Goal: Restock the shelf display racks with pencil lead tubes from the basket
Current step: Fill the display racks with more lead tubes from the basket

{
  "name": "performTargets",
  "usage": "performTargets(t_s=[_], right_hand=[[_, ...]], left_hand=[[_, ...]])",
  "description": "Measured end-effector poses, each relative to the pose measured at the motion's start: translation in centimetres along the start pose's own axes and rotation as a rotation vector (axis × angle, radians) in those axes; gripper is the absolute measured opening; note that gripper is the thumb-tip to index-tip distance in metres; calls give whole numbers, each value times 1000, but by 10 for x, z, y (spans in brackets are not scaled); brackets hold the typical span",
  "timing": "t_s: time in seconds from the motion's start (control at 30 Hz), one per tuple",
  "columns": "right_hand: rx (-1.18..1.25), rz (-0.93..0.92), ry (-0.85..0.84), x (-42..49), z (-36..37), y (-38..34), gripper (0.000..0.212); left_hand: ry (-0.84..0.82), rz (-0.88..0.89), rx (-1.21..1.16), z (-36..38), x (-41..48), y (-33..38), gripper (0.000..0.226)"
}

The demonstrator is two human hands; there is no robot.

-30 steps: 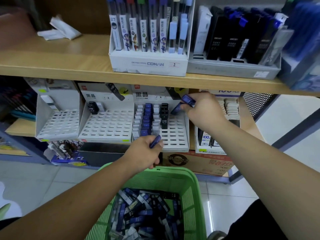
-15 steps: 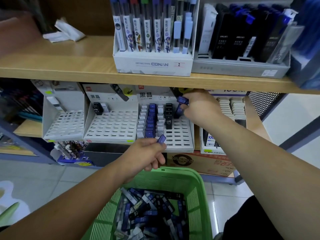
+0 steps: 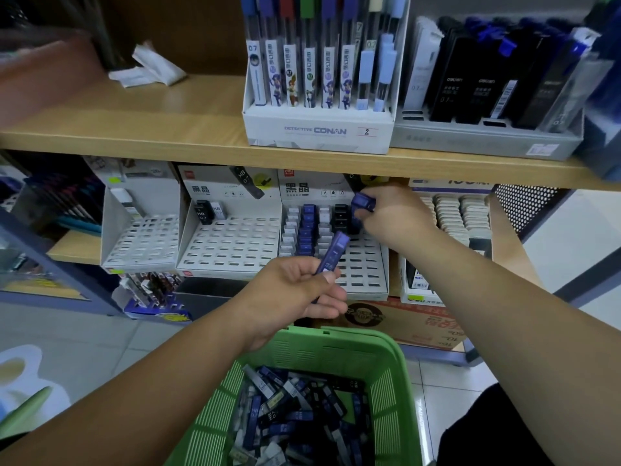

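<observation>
Pen packs [image 3: 316, 62] in the white box [image 3: 319, 134] on the top shelf [image 3: 134, 129]: tops cut off by the upper edge; blue packs [image 3: 606, 105] at far right: blurred, cut by the right edge; far tube [image 3: 363, 201] in the person's right hand [image 3: 396, 216]: mostly covered by fingers, label unreadable; rack [image 3: 364, 267] behind that hand: upper right slots hidden; near tube [image 3: 333, 252] in the left hand [image 3: 292, 294]: lower end buried in the grip; basket [image 3: 389, 361]: bottom cut off by the lower edge, left wall behind the forearm [image 3: 151, 398]; loose tubes [image 3: 302, 418] inside: print mostly too small to read; cardboard box [image 3: 426, 322] under the rack: partly behind basket and hand.
</observation>
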State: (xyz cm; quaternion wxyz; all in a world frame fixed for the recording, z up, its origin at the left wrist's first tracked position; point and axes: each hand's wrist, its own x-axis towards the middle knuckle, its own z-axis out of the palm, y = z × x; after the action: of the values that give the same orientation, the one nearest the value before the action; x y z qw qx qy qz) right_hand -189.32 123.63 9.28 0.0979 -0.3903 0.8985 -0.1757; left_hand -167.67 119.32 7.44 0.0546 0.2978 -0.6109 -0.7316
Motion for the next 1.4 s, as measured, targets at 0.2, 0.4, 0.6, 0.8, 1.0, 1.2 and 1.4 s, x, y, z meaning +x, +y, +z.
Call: performTargets(t_s=[0.2,0.4,0.6,0.8,1.0,1.2,1.4], right_hand=[[863,-22,-312,-31,-21,6,12],[1060,-145,-493,-42,-32,30,23],[672,-135,-85,-39,-34,39,10],[414,-78,127,-24,-19,40,18],[289,-30,114,-6,-6,29,21],[244,-60,93,-5,-6,17,18],[231,-38,132,-5,-1,13,15]], left_hand=[[46,12,-37,9,10,9,18],[-34,-85,-379,21,21,15,18],[219,131,654,19,34,-14,27],[269,215,1072,11,42,-42,19],[272,229,995,5,53,-48,6],[252,234,935,-5,52,-50,6],[230,227,884,-7,52,-54,10]])
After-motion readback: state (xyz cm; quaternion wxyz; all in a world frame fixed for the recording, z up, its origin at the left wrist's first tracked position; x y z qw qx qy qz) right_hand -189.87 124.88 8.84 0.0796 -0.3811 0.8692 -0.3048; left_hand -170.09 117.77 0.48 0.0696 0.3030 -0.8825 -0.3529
